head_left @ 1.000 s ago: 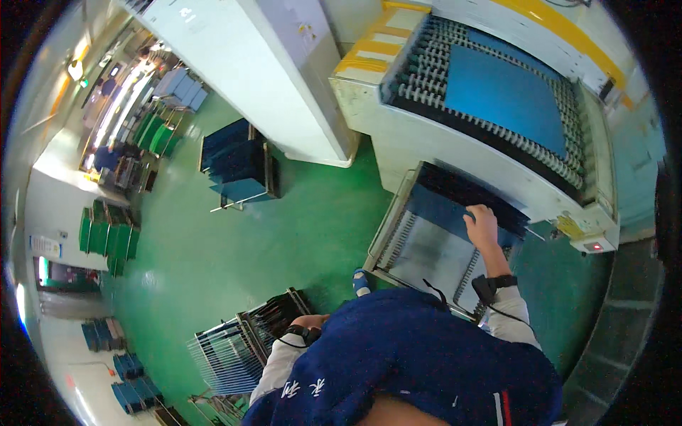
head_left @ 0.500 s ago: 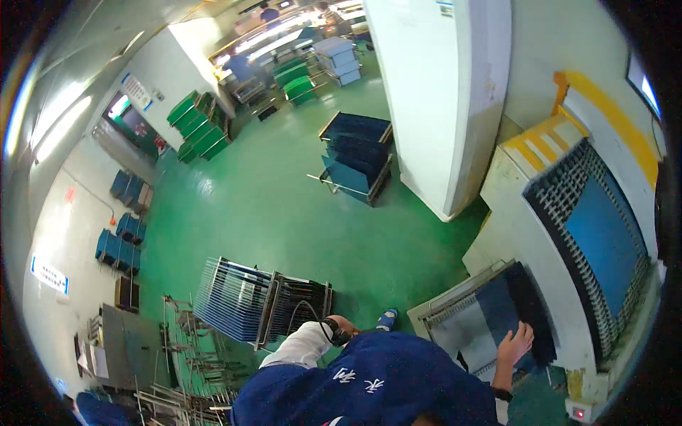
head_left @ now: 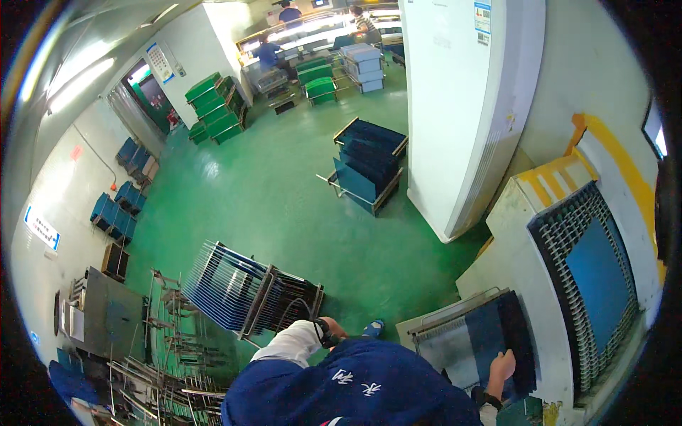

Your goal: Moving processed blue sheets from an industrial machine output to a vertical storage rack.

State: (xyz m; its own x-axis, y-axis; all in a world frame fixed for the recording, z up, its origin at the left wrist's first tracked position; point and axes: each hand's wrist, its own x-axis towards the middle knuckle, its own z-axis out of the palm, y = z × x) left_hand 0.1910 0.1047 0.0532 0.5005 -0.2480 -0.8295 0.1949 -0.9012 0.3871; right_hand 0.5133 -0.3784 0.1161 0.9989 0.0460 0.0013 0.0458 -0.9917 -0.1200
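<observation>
L forearm (head_left: 290, 342), white-sleeved, angles fwd & inward w/ a dark band (head_left: 328, 334) at the wrist; L hand (head_left: 334, 326) sits close to the front of the torso (head_left: 355, 383), partly hidden, so grip unclear. R arm reaches fwd on the R side, well apart from L, R hand (head_left: 503, 365) w/ fingers bent, exact grip unclear.

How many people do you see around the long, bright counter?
3: blue-shirted person, near left; dark-clothed person, far side; striped-shirted person, right. Some may be hidden.
</observation>
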